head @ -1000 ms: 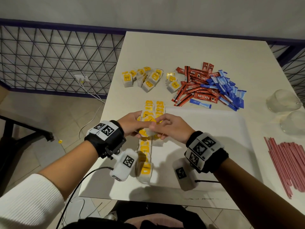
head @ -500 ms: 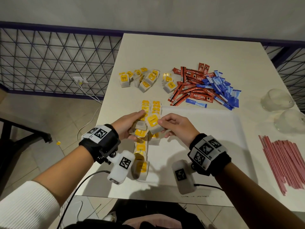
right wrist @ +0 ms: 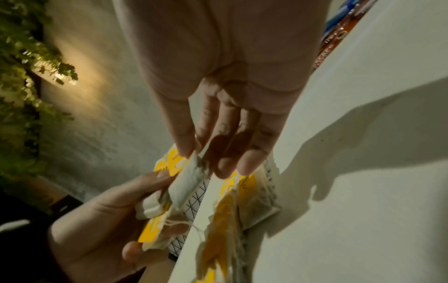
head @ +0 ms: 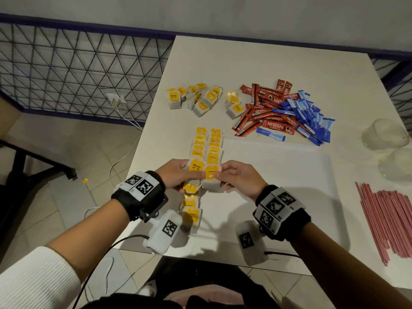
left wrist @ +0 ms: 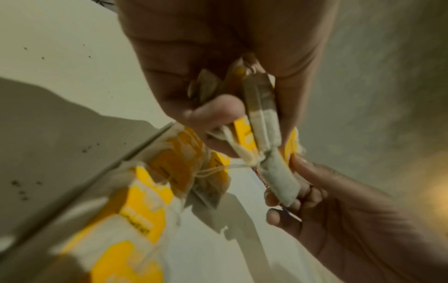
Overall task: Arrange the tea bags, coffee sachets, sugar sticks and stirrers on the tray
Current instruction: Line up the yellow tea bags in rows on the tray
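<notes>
Two hands' fingers pinch white tea bags, yellow tags, above tray.

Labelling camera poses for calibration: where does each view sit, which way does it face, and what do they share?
Head: above, facing forward and down at the table; both forearms, left hand and right hand show.
Left wrist: under the left hand, facing along the fingers at the held tea bags; the right hand shows too.
Right wrist: likewise along the right fingers; the left hand shows.
Shared: the tea bags in both hands' grip.
</notes>
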Demonstrator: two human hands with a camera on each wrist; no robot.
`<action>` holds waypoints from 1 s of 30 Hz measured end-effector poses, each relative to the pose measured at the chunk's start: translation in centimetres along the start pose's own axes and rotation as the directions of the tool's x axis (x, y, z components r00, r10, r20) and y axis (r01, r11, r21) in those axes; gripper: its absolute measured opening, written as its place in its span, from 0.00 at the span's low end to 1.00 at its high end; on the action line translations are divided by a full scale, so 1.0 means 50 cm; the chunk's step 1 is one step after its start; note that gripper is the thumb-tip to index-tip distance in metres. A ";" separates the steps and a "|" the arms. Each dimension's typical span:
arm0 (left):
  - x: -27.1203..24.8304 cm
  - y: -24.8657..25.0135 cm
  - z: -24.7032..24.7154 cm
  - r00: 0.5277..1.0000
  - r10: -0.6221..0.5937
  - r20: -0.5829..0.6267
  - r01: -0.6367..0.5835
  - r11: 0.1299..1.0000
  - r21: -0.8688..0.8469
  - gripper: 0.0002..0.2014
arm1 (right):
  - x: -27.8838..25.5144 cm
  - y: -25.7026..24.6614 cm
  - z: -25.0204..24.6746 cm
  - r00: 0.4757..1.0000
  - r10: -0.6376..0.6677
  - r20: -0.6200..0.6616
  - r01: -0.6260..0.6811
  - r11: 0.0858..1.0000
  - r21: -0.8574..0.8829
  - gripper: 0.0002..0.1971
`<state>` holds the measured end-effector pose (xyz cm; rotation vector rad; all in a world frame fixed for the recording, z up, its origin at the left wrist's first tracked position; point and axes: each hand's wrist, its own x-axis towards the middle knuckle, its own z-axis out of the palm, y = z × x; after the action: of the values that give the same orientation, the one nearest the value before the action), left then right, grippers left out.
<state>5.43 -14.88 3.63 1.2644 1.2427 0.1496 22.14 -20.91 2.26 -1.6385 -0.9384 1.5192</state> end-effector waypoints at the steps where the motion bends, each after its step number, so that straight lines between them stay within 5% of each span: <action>1: 0.001 -0.004 -0.001 1.000 -0.010 0.004 0.010 0.999 0.031 0.10 | 0.001 0.003 0.001 1.000 -0.004 0.007 0.004 0.999 -0.048 0.07; 5: 0.003 -0.021 -0.016 0.999 -0.034 -0.003 0.034 0.997 0.068 0.08 | -0.004 0.014 0.002 0.997 0.064 0.046 -0.051 0.967 -0.251 0.10; 11: 0.007 -0.037 -0.050 0.995 -0.072 -0.072 0.073 0.997 0.007 0.07 | 0.008 0.026 0.006 0.973 0.210 0.092 -0.175 0.941 -0.291 0.10; 19: 0.014 -0.033 -0.069 0.995 -0.076 -0.063 0.074 0.997 -0.031 0.07 | 0.052 0.052 0.006 0.980 0.176 -0.097 -0.198 0.929 -0.311 0.07; 30: 0.026 -0.005 -0.070 0.994 -0.105 0.041 0.108 0.992 -0.065 0.07 | 0.057 0.056 0.011 0.978 0.182 -0.105 -0.203 0.948 -0.245 0.08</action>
<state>3.19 -11.89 3.34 1.1359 1.2603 0.0891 21.83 -19.78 -1.61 -2.0113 -0.9853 1.4939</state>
